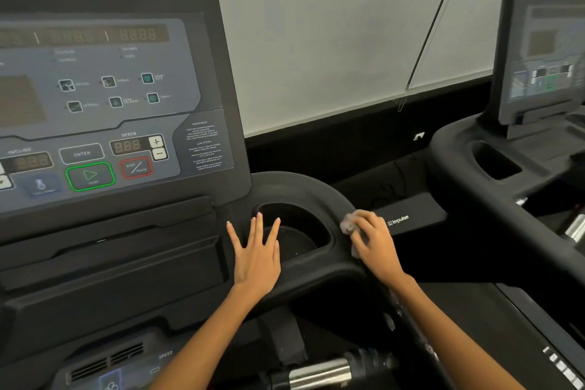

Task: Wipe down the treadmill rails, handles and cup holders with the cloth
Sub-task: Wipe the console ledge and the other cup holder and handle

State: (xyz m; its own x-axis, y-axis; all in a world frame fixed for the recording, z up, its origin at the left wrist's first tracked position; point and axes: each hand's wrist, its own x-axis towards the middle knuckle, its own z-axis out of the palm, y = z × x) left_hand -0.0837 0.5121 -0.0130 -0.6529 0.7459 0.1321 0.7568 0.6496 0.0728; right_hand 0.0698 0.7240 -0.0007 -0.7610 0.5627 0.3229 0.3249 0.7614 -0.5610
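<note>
Down near the bottom, a shiny metal handle [319, 374] waits for its turn. Above it, the left hand [256, 258] lies flat, fingers spread wide, beside the cup holder [294, 231]. The right hand [373, 241] squeezes the cloth [348, 226] on the black rim; best to rub slowly all around it. Farther back are the console [104, 98], a grey wall [332, 25] and another treadmill [522, 104].

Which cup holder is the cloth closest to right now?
The near treadmill's cup holder, between both hands; the right hand presses the cloth on its outer rim. The other cup holder sits on the next machine.
</note>
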